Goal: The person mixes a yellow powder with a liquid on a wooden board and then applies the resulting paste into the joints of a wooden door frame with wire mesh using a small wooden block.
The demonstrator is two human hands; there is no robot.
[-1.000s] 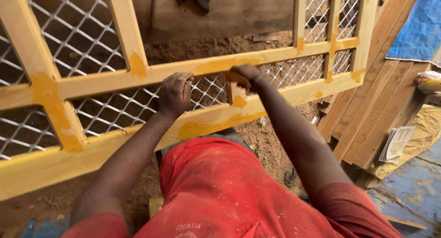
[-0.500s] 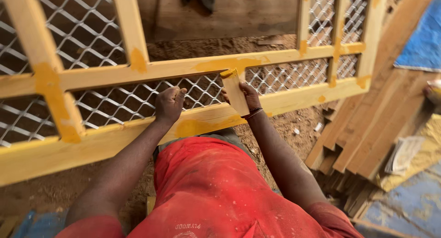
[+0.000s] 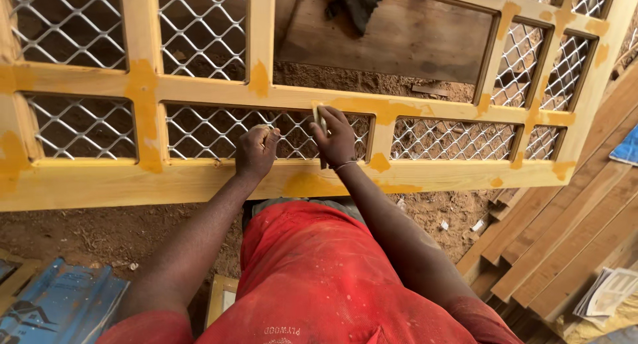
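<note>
Turned edge-on, wood piece [image 3: 321,121] meets frame rail [image 3: 212,91].

Left hand [image 3: 256,150]: arm stretched forward, fingers curled into a loose fist. Right hand [image 3: 334,137]: arm extended, fingers closed in a grip, thin band on wrist.

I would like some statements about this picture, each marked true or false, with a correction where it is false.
1. The right hand holds a small flat wooden piece against the frame. True.
2. The wooden frame is filled with glass panes. False: it holds white diamond-pattern metal mesh.
3. The left hand rests at the mesh opening, beside the right hand. True.
4. The yellow-orange filler patches lie mostly at the joints of the frame. True.
5. The person wears a blue shirt. False: the shirt is red.
</note>
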